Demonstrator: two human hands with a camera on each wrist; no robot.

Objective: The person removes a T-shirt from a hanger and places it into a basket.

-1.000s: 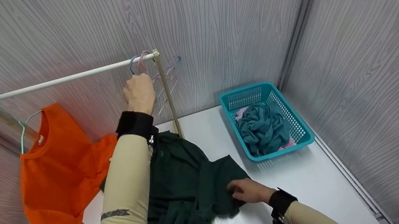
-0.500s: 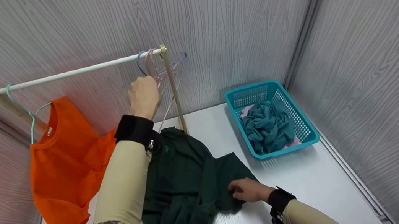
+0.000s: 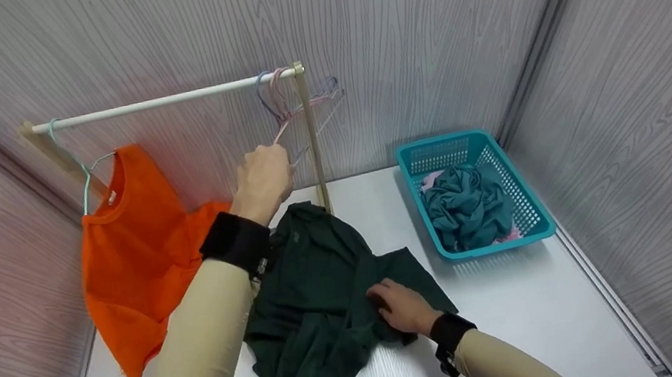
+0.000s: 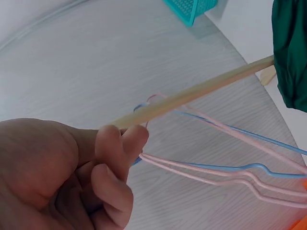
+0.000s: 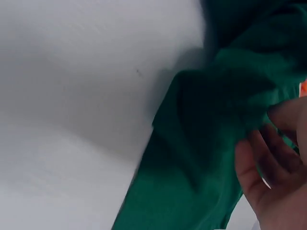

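A dark green shirt (image 3: 320, 268) lies rumpled on the white table. My right hand (image 3: 400, 306) is over its sleeve, fingers loosely bent; in the right wrist view the fingertips (image 5: 245, 155) sit right at the green cloth with a gap below the thumb. Raised before the rack, my left hand (image 3: 264, 182) has curled fingers at a pink clothes hanger (image 3: 281, 132), whose arm runs down into the knuckles. The left wrist view has pink and blue hanger wires (image 4: 225, 177) beside those fingers. The hand covers the gripped part. Hooks of these hangers stay over the white rod (image 3: 168, 99).
An orange top (image 3: 148, 239) hangs at the left from a mint hanger (image 3: 87, 182). The rack's wooden post (image 3: 312, 140) stands by the left hand. A teal basket (image 3: 546, 231) at the right holds crumpled teal cloth (image 3: 468, 207) and pink cloth. Wood-grain walls enclose the table.
The head view has swung left, so the scene shifts right. My left hand has come down from the hanger hooks toward me; my right hand has slid left and farther up the shirt.
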